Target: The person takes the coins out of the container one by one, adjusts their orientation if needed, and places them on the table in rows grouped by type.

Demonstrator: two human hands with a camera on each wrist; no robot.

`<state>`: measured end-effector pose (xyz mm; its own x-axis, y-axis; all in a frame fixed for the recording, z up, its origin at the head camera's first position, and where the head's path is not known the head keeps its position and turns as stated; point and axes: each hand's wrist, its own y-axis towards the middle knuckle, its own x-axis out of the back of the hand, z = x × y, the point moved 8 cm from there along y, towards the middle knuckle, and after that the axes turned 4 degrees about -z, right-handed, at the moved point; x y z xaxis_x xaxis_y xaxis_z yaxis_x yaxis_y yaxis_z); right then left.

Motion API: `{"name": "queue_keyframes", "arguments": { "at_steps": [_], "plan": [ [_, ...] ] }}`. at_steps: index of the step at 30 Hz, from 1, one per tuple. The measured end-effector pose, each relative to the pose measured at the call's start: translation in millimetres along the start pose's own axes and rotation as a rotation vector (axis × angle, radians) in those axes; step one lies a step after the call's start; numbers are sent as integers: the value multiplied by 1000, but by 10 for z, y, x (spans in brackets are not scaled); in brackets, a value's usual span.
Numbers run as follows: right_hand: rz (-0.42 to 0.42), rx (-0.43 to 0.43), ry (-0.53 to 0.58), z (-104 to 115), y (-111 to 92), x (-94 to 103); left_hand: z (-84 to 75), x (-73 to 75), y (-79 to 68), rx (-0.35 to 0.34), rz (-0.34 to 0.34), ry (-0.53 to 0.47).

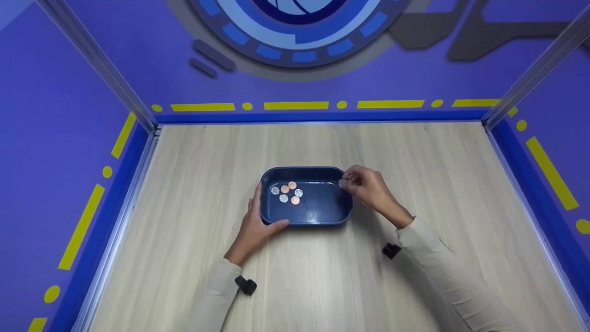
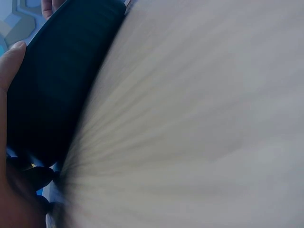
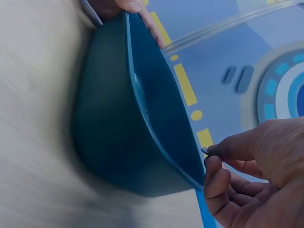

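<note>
A dark blue rectangular tray (image 1: 322,210) with rounded corners and raised walls stands on the table. Several coins lie loose in its left half, among them a silver coin (image 1: 283,198) and a copper coin (image 1: 295,200). My left hand (image 1: 258,226) grips the tray at its near left corner, thumb along the front rim and fingers against the left side. Over the tray's right rim, my right hand (image 1: 366,184) pinches a silver coin (image 1: 342,183) between thumb and forefinger. That coin (image 3: 205,150) appears edge-on in the right wrist view. The tray's wall (image 2: 61,61) hides the contents in the left wrist view.
The pale wood table (image 1: 198,184) surrounds the tray. Blue panels with yellow marks (image 1: 296,105) close off the back and both sides, joined by metal rails (image 1: 106,69). A small black device (image 1: 246,285) is worn at each wrist.
</note>
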<state>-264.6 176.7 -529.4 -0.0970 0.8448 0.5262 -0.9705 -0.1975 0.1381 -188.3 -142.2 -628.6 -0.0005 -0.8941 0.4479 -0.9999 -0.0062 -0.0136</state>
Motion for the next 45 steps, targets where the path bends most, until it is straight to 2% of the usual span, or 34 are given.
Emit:
{"name": "queue_keyframes", "arguments": {
  "at_steps": [6,13,25,28,35,45],
  "plan": [
    [-31,-49,23,-153,-74,77,-1,-7,7,1,0,-6],
    [-8,-106,85,-282,-149,94,-14,3,9,-13,-1,-1],
    [-31,-130,161,-469,-203,200,-11,-12,2,-1,1,-1],
    [-44,-126,134,-540,-217,254,-1,-4,3,1,-4,4],
    [-88,-109,-22,-735,-252,397,-2,12,5,-5,-7,-4],
    [-58,-175,-19,-1011,-328,457,1,15,9,9,-6,10]
  ]
}}
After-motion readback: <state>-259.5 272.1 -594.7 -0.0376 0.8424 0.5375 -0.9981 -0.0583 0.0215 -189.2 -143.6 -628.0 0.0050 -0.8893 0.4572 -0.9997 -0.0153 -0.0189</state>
